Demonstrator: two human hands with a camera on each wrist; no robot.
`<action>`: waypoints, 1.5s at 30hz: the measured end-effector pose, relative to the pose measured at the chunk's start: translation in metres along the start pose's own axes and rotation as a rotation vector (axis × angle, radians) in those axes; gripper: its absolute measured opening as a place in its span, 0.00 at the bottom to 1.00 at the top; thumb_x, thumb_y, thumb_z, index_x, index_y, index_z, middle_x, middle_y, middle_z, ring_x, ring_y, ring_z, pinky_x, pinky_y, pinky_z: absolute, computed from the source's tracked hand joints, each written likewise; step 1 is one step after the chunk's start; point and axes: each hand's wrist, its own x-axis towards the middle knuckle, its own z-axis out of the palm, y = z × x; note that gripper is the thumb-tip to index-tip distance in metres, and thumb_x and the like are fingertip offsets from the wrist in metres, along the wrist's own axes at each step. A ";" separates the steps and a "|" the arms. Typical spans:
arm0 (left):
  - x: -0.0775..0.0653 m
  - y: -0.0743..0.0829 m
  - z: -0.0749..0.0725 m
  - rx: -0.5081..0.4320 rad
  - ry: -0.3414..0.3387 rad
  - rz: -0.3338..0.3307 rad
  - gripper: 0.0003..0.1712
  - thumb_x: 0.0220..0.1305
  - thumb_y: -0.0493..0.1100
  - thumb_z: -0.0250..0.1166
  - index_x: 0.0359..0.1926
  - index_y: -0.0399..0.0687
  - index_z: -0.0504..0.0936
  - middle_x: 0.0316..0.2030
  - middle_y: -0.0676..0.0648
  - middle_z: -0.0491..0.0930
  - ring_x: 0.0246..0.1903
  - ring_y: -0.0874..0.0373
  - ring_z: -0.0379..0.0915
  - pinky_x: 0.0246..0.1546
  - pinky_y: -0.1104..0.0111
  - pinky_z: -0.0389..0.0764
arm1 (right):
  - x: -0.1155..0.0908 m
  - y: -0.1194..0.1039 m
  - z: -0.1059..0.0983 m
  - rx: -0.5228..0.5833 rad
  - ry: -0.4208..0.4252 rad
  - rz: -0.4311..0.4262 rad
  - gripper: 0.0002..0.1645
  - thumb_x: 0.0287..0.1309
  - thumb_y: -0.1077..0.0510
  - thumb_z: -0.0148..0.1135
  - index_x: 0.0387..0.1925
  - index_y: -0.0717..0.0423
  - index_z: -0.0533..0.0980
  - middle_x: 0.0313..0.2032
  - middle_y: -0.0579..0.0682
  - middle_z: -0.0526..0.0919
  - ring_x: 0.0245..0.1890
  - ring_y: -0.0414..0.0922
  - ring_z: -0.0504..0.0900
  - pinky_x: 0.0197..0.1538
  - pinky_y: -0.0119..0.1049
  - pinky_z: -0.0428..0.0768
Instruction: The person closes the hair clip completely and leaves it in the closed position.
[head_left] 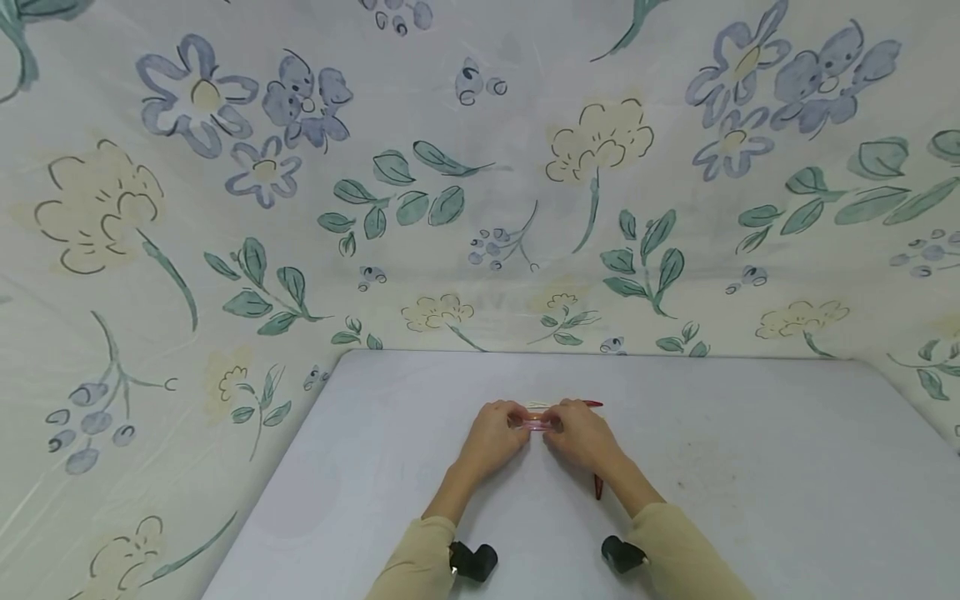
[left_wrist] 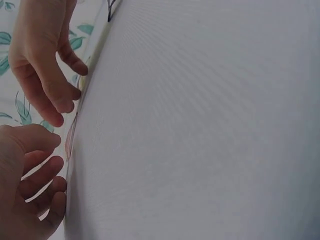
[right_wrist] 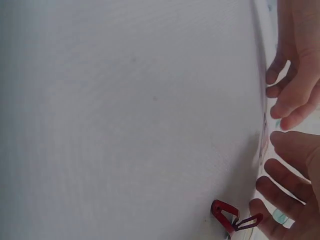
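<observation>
Both hands meet at the middle of the table over a small group of hair clips. The left hand point(head_left: 497, 433) and the right hand point(head_left: 581, 433) have their fingertips at the two ends of a pink hair clip point(head_left: 536, 425). Just behind it lie an orange hair clip point(head_left: 536, 415) and a pale one point(head_left: 537, 405), partly hidden by the fingers. In the left wrist view, the left hand's fingers point(left_wrist: 47, 175) are spread and loosely bent. Its thumb is near the pink clip point(left_wrist: 70, 140). The right wrist view shows the right hand's fingers point(right_wrist: 285, 185) likewise apart.
Beside the right wrist lies a red snap hair clip point(head_left: 598, 487), its two parts sprung apart in the right wrist view. Another red clip point(head_left: 592, 403) lies behind the right hand. The white table point(head_left: 360, 467) meets a floral-patterned cloth point(head_left: 480, 325) at its far edge.
</observation>
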 end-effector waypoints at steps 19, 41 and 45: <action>-0.009 0.015 0.005 -0.180 0.010 -0.026 0.13 0.57 0.39 0.67 0.44 0.43 0.82 0.41 0.48 0.81 0.41 0.54 0.73 0.42 0.63 0.74 | -0.029 0.020 -0.028 0.210 0.011 0.141 0.16 0.58 0.58 0.69 0.49 0.52 0.82 0.47 0.48 0.83 0.50 0.49 0.80 0.54 0.49 0.79; -0.019 0.039 0.011 -0.219 -0.139 0.063 0.18 0.59 0.42 0.67 0.51 0.45 0.81 0.50 0.49 0.78 0.49 0.53 0.73 0.49 0.59 0.76 | -0.068 0.057 -0.054 0.224 0.017 0.077 0.16 0.58 0.61 0.67 0.49 0.56 0.81 0.45 0.50 0.83 0.48 0.49 0.80 0.53 0.49 0.80; -0.022 0.048 0.015 -0.192 -0.187 0.093 0.20 0.58 0.42 0.69 0.52 0.46 0.81 0.51 0.49 0.77 0.50 0.51 0.73 0.50 0.60 0.76 | -0.074 0.062 -0.055 0.212 -0.001 0.050 0.16 0.58 0.61 0.68 0.49 0.56 0.81 0.45 0.49 0.83 0.48 0.49 0.80 0.52 0.48 0.80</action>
